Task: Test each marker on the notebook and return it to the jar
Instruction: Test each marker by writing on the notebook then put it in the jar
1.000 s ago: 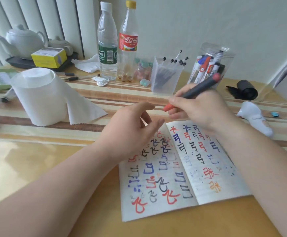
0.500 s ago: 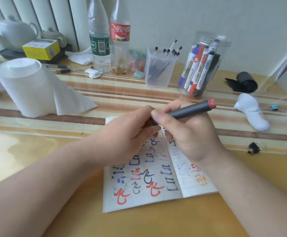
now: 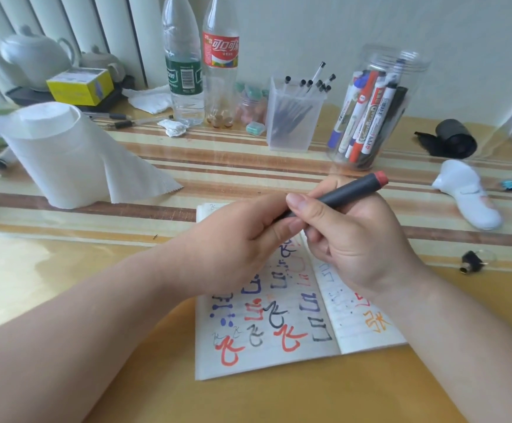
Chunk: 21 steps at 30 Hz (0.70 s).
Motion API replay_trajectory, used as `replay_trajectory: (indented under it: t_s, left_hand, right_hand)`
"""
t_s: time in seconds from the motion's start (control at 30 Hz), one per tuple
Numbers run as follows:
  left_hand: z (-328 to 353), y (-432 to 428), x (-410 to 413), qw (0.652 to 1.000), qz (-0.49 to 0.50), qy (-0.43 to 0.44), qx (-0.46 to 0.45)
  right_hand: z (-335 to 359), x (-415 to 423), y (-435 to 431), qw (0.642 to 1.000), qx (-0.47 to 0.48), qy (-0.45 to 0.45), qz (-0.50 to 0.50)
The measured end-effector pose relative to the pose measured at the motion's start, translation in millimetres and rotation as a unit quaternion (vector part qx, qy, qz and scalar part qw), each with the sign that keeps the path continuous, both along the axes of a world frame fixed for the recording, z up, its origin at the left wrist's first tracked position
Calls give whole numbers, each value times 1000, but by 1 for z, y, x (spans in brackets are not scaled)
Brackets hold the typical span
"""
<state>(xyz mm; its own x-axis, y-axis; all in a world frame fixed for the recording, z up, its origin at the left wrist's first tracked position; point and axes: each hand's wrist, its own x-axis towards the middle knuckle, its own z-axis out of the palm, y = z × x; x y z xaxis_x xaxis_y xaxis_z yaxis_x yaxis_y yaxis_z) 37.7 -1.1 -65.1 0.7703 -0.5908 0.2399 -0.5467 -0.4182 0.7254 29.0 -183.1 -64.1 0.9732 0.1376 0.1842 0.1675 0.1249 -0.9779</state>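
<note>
Over open scribbled white notebook (image 3: 279, 352) on glossy yellow striped table (image 3: 65, 270): left hand (image 3: 239, 242) and right hand (image 3: 358, 242) both clamp dark grey red-ended marker (image 3: 344, 192); clear plastic jar (image 3: 376, 114) behind, by white wall (image 3: 340, 25)

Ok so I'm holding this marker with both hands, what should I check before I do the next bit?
1. Grip: the right hand grips the grey barrel of the marker and the left hand grips its near end. Ok.
2. Cap on or off: the left hand hides that end. Cannot tell.
3. Paper ready: the notebook lies open right below the hands. Ok.
4. Room to write: bare paper shows along the near edge of the left page. Ok.
5. Way home: the jar stands upright past the notebook, with other markers in it, and no lid shows on top. Ok.
</note>
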Motion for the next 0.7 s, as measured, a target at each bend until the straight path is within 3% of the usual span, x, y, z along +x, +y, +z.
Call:
replay_trajectory:
  t_s: [0.2,0.4,0.47,0.6,0.7]
  left_hand:
    - [-5,3,8,997,-17,22,-66]
    - [-27,22,39,971,-23,187,-150]
    - [-35,28,52,971,-28,198,-130]
    - [-46,27,63,978,-24,196,-73]
    - [-48,25,64,970,-19,231,-74]
  right_hand:
    - [3,-3,-2,1000,8,3,12]
    - [12,7,-27,994,49,-12,-96]
    - [13,9,-37,996,45,24,-72]
    - [6,0,-35,990,-84,70,93]
    - [7,-6,-29,977,-177,47,113]
